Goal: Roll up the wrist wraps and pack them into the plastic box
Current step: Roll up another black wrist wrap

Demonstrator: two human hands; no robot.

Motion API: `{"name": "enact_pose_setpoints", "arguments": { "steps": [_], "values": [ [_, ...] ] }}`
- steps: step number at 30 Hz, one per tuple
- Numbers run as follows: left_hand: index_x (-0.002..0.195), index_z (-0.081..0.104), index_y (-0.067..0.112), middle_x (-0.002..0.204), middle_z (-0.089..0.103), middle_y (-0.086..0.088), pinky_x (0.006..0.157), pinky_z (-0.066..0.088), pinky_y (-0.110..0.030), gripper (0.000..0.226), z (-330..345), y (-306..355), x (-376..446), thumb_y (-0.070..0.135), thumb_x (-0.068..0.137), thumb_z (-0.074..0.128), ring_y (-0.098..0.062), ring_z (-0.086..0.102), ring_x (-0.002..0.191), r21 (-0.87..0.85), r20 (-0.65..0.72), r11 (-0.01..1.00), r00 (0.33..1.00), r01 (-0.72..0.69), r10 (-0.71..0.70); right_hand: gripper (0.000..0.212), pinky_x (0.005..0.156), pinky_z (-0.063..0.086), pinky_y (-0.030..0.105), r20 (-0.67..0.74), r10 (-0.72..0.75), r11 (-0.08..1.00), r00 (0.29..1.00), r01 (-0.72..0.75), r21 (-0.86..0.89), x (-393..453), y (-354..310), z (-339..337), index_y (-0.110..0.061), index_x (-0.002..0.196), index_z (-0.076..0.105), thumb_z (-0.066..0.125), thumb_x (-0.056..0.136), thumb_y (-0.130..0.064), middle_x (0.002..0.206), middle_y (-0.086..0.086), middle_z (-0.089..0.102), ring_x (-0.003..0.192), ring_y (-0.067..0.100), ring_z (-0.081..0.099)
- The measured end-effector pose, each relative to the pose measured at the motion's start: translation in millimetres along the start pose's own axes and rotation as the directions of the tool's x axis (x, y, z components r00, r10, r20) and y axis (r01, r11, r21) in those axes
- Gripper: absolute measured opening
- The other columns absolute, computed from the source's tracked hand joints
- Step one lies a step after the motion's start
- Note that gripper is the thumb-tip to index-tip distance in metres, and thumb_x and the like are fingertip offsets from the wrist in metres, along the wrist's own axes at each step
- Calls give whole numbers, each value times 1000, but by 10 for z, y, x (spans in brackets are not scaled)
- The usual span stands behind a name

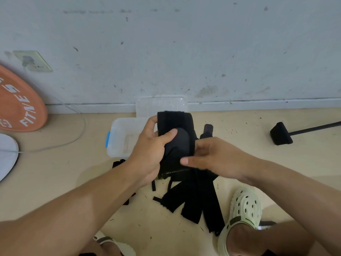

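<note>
1 clear plastic box (120,137) sits open just left of the left hand (149,150), its right side hidden behind it. Both hands grip 1 black wrist wrap (176,126), left thumb across it. The right hand (212,157) pinches its lower edge. About 4 loose straps (193,202) lie below the fingers, overlapping, count unsure.

Matt black woven cloth wrist wraps (191,198), frayed at the ends, trail over a smooth, pale floor (55,172) littered with loose fibres. Behind them sits a translucent, slightly glossy plastic box (120,137) with a blue plastic latch (107,139). A pale green perforated foam clog (243,207) looks matt; the painted wall (184,52) is scuffed.
</note>
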State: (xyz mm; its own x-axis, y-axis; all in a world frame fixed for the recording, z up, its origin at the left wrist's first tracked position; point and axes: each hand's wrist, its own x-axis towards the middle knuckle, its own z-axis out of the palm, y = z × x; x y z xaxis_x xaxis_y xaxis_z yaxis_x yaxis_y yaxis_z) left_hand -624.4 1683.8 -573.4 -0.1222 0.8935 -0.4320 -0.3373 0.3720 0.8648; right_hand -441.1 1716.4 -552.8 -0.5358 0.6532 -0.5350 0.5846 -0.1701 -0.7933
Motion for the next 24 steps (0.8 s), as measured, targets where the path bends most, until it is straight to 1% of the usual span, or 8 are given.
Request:
{"name": "enact_pose_setpoints", "arguments": {
  "steps": [2, 6, 8, 10, 12, 14, 17, 24],
  "values": [
    [132, 58, 31, 112, 76, -8, 82, 63, -41, 38, 4, 3, -2, 9, 102, 61, -25, 75, 103, 5, -14, 999, 999, -37, 37, 25, 75, 60, 26, 91, 40, 996, 995, -33, -78, 10, 14, 71, -21, 117, 71, 70, 96, -36, 92, -5, 79, 75, 8, 73],
    [132, 56, 32, 110, 77, -6, 86, 62, -41, 40, 21, -11, -26, 6, 103, 59, -24, 75, 105, 77, -10, 992, 995, -98, 99, 26, 80, 61, 36, 271, 237, 970, 933, -214, -113, -26, -35, 69, -18, 98, 54, 65, 99, -41, 64, -12, 74, 50, 8, 68],
    [135, 54, 35, 113, 77, -4, 90, 61, -42, 43, 15, -1, -33, 5, 104, 57, -23, 74, 107, 110, 24, 988, 994, -111, 109, 53, 76, 62, 32, 288, 197, 976, 937, -158, -153, -26, -57, -76, -14, 125, 57, 73, 90, -50, 98, -8, 78, 78, 12, 76],
    [141, 51, 38, 119, 75, -3, 95, 60, -42, 49, -3, 17, -36, 6, 105, 55, -22, 73, 112, 141, 78, 984, 992, -109, 99, 95, 96, 58, 33, 241, 127, 983, 962, -88, -163, -23, -86, -287, -21, 146, 52, 77, 72, -73, 128, -8, 71, 111, 10, 71],
    [148, 45, 42, 126, 73, 0, 100, 57, -42, 58, -14, 32, -56, 5, 105, 54, -20, 70, 119, 186, 164, 975, 983, -119, 89, 98, 113, 46, 36, 225, 60, 998, 973, -64, 10, -17, -121, -442, -26, 144, 57, 60, 69, -89, 133, -11, 69, 124, 6, 63],
    [153, 39, 44, 133, 70, 4, 106, 53, -40, 65, 11, 37, -108, 2, 105, 52, -17, 66, 126, 239, 292, 961, 954, -141, 67, 80, 111, 44, 35, 181, 4, 946, 983, -62, 318, 2, -142, -476, -21, 139, 62, 42, 86, -78, 131, -5, 71, 124, 9, 65],
    [158, 33, 39, 144, 63, 11, 113, 46, -35, 70, 66, 20, -204, -3, 104, 51, -11, 58, 135, 275, 405, 951, 914, -139, 17, 54, 98, 53, 35, -25, 29, 762, 999, -6, 647, 70, -145, -386, -9, 131, 68, 49, 103, -51, 127, 9, 73, 119, 23, 69],
    [141, 56, 32, 132, 70, 2, 117, 43, -48, 53, 52, -64, -218, 13, 94, 72, -21, 64, 128, 355, 401, 919, 859, 175, -318, 29, 72, 65, 37, -383, 283, 487, 879, 212, 848, 193, -114, -447, -1, 116, 69, 61, 90, 8, 106, 19, 75, 89, 29, 76]
  ]
}}
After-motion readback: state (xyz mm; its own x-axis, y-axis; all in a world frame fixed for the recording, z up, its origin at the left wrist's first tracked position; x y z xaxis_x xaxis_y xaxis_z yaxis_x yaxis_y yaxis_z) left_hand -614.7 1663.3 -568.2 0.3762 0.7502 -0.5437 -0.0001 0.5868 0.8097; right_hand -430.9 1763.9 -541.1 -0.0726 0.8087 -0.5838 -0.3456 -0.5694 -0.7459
